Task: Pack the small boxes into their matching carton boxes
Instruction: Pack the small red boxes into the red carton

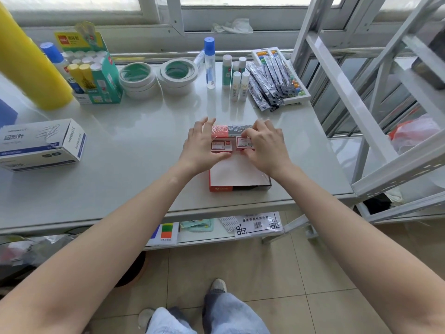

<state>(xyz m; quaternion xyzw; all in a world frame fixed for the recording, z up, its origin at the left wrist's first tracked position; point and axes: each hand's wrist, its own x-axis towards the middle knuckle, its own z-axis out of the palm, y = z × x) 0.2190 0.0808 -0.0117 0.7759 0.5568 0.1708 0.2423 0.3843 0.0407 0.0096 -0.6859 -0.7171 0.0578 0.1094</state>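
Tiled floor (pixel 277 273) lies beneath glossy white table (pixel 120 153) by windows (pixel 240 1).

table (pixel 120 145): glossy, smooth | carton (pixel 237 172): matt card | tape rolls (pixel 137 79): paper

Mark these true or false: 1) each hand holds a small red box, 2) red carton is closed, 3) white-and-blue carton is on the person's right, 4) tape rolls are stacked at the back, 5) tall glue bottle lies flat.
1. True: the left hand and right hand each grip a small red-and-white box.
2. False: the red cardboard carton is open, its white flap showing.
3. False: the white-and-blue cardboard carton lies to the left.
4. True: white tape rolls are stacked.
5. False: the tall clear blue-capped glue bottle stands upright.
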